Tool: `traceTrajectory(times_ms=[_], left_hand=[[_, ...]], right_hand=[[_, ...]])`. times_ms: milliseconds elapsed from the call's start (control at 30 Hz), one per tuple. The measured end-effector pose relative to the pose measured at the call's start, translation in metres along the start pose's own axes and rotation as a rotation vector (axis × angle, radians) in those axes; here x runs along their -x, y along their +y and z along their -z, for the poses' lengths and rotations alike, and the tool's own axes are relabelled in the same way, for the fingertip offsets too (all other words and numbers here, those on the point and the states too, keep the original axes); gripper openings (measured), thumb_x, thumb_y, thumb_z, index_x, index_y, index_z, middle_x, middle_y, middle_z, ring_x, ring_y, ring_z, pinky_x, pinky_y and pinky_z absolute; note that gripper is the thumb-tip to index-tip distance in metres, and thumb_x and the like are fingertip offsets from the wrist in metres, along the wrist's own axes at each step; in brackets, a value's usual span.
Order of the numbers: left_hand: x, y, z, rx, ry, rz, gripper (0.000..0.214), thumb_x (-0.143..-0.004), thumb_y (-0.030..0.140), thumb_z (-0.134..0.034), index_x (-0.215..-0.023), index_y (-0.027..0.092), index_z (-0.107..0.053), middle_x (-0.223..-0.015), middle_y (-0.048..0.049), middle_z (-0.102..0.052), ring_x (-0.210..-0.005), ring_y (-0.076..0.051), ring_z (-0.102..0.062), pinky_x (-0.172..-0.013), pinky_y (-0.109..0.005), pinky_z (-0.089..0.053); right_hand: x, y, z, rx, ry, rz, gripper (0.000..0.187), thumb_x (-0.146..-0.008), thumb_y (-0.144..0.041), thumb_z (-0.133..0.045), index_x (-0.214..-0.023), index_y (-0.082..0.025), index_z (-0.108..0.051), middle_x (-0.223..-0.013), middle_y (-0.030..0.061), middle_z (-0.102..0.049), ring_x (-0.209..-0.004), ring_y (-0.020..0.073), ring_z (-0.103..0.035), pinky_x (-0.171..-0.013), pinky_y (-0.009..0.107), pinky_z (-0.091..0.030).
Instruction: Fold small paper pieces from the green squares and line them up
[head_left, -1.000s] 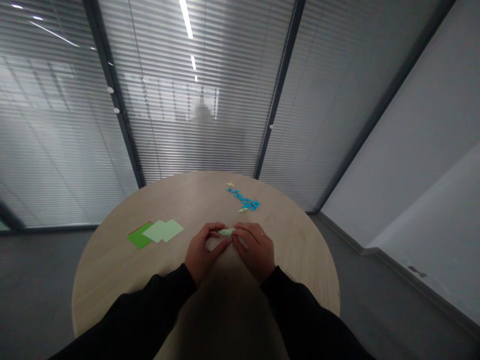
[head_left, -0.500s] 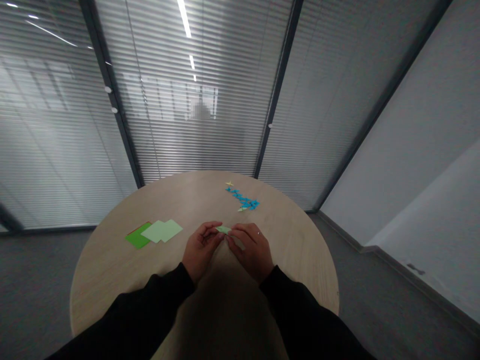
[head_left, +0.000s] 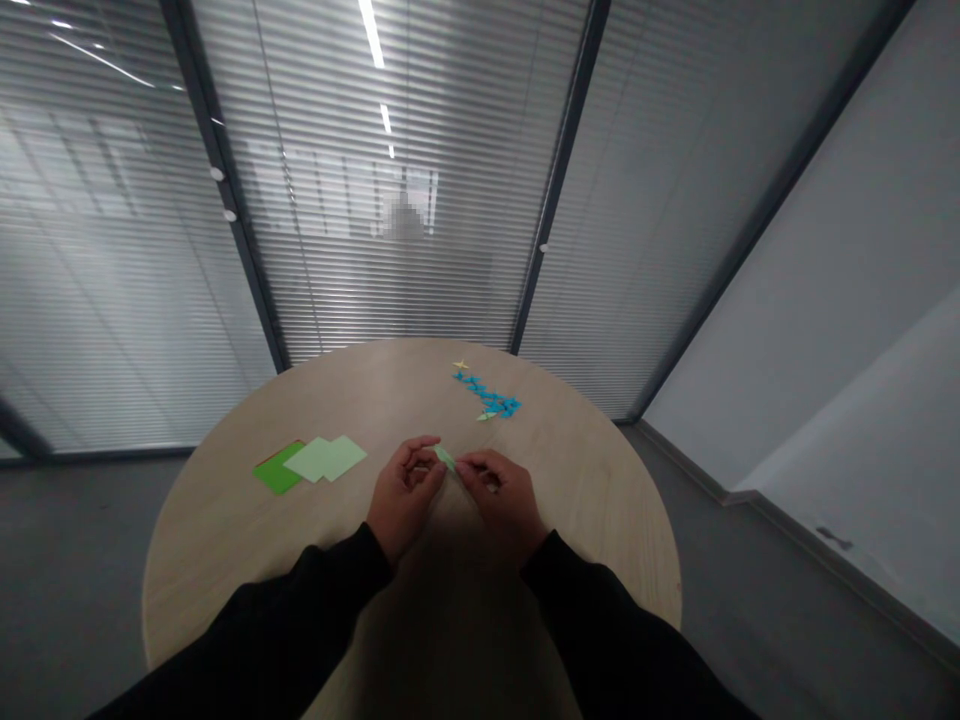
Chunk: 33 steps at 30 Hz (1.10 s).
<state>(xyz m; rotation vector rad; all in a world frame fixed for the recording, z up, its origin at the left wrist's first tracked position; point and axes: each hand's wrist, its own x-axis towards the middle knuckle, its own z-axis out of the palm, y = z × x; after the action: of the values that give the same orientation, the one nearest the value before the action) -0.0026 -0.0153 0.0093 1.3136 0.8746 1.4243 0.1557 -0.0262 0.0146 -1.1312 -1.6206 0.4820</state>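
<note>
Your left hand [head_left: 401,496] and right hand [head_left: 506,500] pinch a small pale-green paper [head_left: 445,457] between them over the table [head_left: 600,480]. Its exact folds are hard to make out. Blue pieces [head_left: 511,406] lie on the far side.

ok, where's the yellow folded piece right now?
In the head view, the yellow folded piece is near the far edge of the table, right of the pale green sheets, just beyond the line of blue folded pieces.

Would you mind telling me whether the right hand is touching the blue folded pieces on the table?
Apart: the head view shows a strip of bare tabletop between the right hand and the blue folded pieces beyond it.
</note>
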Motion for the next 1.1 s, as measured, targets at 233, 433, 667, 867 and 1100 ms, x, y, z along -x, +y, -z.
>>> traceTrajectory(times_ms=[233, 433, 667, 867, 1100], left_hand=[[-0.002, -0.002, -0.001, 0.055, -0.013, 0.037, 0.039, -0.077, 0.032, -0.074, -0.110, 0.017, -0.060, -0.085, -0.0008, -0.067, -0.078, -0.014, -0.066, -0.075, -0.028, -0.051], [-0.002, -0.006, -0.002, 0.123, 0.000, 0.114, 0.029, -0.072, 0.032, -0.080, -0.091, 0.016, -0.066, -0.081, -0.0022, -0.071, -0.077, -0.015, -0.066, -0.077, -0.029, -0.052], [-0.001, -0.013, -0.002, 0.263, 0.062, 0.192, 0.033, -0.068, 0.032, -0.084, -0.091, 0.014, -0.068, -0.082, -0.0033, -0.073, -0.076, -0.014, -0.067, -0.075, -0.027, -0.053], [-0.003, -0.015, -0.002, 0.399, 0.064, 0.249, 0.038, -0.067, 0.031, -0.086, -0.095, 0.013, -0.069, -0.086, -0.0044, -0.075, -0.077, -0.013, -0.069, -0.076, -0.025, -0.054], [-0.002, -0.012, -0.003, 0.389, 0.024, 0.263, 0.038, -0.069, 0.035, -0.086, -0.096, 0.014, -0.070, -0.086, -0.0045, -0.075, -0.076, -0.013, -0.068, -0.074, -0.025, -0.054]], right_hand=[[0.002, 0.005, -0.004, 0.031, -0.037, 0.021, 0.015, -0.086, -0.029, -0.065, -0.096, -0.019, -0.072, -0.077, 0.0026, -0.072, -0.062, 0.0141, -0.063, -0.057, 0.024, -0.049], [0.003, 0.004, -0.005, 0.317, 0.055, 0.260, 0.006, -0.089, -0.022, -0.062, -0.088, -0.020, -0.067, -0.088, 0.0058, -0.069, -0.078, 0.0186, -0.064, -0.071, 0.030, -0.052], [0.007, -0.002, -0.011, 0.533, 0.071, 0.431, 0.013, -0.096, -0.022, -0.057, -0.091, -0.021, -0.069, -0.094, 0.0072, -0.071, -0.088, 0.0217, -0.063, -0.079, 0.034, -0.052], [0.005, -0.002, -0.010, 0.467, 0.003, 0.444, 0.014, -0.094, -0.018, -0.057, -0.096, -0.020, -0.070, -0.098, 0.0080, -0.070, -0.092, 0.0214, -0.063, -0.083, 0.035, -0.053], [0.003, 0.003, -0.007, 0.105, -0.041, 0.138, 0.012, -0.087, -0.027, -0.068, -0.096, -0.020, -0.070, -0.090, 0.0042, -0.069, -0.072, 0.0147, -0.064, -0.062, 0.025, -0.053]])
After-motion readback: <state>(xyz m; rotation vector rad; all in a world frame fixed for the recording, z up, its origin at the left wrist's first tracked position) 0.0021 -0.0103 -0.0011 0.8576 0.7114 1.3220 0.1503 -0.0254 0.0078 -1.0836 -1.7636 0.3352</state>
